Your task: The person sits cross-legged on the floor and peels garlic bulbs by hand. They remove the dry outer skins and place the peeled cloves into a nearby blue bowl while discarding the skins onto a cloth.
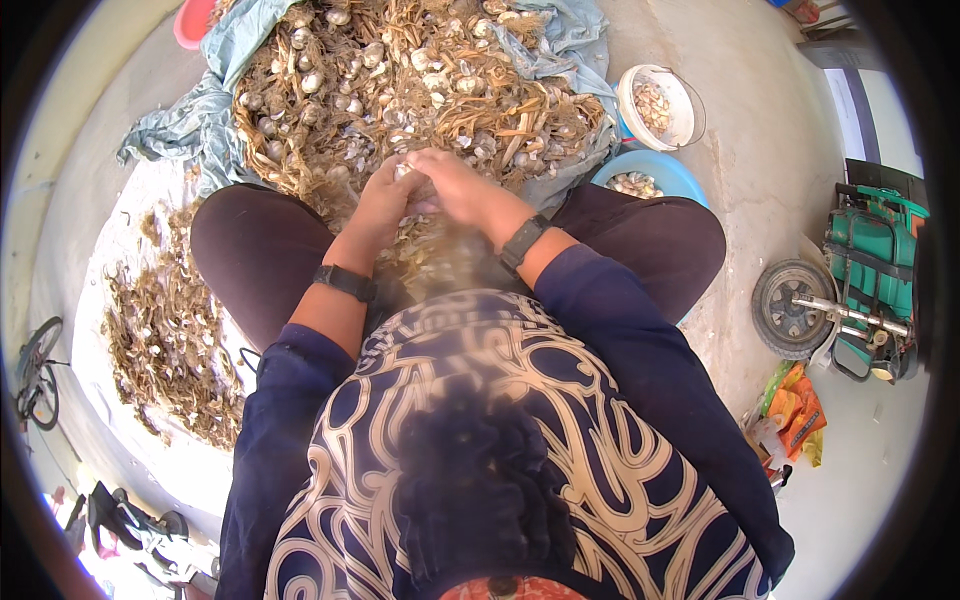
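Observation:
My left hand (386, 196) and my right hand (450, 182) meet at the near edge of a heap of dried garlic (420, 82), between my bent knees. A whitish piece of garlic (405, 171) shows between the fingers of both hands. The heap holds whole bulbs, dry stalks, roots and papery skins on a blue-grey cloth (184, 127). Beyond my right knee, a blue plastic basin (682, 176) contains garlic cloves (634, 184). A white bucket (684, 112) behind it also holds cloves (651, 109).
Dry garlic stalks and skins (169, 322) lie on a white sheet (94, 300) at the left. A red basin (191, 26) stands at the upper left. At the right are a green wheeled machine (874, 262) and plastic bags (795, 412); bicycles (41, 375) stand far left.

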`<state>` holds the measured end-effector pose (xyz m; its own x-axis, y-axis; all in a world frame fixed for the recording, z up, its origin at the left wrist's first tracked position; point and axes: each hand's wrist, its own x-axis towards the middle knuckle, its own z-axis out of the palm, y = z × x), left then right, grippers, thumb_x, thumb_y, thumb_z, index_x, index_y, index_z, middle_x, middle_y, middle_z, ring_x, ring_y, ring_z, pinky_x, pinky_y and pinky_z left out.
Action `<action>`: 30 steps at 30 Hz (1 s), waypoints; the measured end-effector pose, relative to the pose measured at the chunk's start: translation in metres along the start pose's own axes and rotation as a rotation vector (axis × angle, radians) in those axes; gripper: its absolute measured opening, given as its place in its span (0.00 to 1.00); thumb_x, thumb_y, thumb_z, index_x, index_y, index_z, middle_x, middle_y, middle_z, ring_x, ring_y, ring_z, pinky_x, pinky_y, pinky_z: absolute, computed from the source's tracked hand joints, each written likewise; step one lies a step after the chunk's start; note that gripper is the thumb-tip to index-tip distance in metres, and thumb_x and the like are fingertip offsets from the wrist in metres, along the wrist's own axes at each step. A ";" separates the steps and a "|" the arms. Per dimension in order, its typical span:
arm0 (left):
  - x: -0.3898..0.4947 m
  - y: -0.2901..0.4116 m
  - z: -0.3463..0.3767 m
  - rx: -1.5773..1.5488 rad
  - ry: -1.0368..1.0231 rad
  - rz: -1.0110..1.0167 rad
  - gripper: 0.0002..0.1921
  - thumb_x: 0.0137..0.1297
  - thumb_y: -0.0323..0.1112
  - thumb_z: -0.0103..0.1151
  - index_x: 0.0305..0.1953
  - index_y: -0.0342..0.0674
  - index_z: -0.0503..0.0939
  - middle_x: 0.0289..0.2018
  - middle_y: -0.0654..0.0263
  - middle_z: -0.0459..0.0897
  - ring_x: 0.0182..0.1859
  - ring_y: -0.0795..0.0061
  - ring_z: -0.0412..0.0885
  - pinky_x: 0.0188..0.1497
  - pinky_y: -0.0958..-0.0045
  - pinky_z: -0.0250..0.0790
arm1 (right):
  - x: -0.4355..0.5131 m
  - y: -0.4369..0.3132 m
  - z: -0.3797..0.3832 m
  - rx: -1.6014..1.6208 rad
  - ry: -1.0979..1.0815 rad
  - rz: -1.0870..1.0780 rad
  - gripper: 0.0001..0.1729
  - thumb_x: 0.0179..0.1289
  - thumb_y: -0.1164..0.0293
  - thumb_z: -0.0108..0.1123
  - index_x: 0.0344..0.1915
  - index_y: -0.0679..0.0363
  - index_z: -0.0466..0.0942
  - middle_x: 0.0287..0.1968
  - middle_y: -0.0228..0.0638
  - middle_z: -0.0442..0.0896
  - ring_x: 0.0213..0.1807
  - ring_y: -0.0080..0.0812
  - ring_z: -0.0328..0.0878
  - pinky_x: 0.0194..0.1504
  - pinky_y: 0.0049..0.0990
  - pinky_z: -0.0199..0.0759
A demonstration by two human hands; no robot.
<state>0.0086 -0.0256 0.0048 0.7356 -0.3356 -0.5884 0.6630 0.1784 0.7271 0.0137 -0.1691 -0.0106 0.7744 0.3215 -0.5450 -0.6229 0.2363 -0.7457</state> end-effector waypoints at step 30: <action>0.008 -0.004 0.002 0.145 0.242 0.348 0.19 0.68 0.29 0.49 0.59 0.33 0.67 0.44 0.59 0.78 0.43 0.78 0.76 0.46 0.76 0.70 | 0.010 -0.017 0.057 -0.038 0.314 -0.149 0.15 0.73 0.65 0.46 0.50 0.63 0.74 0.42 0.35 0.78 0.42 0.25 0.75 0.45 0.26 0.70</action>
<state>0.0122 -0.0305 -0.0022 0.9341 -0.0494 -0.3535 0.3568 0.1053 0.9282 0.0261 -0.1180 0.0183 0.8564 -0.0128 -0.5161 -0.5007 0.2234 -0.8363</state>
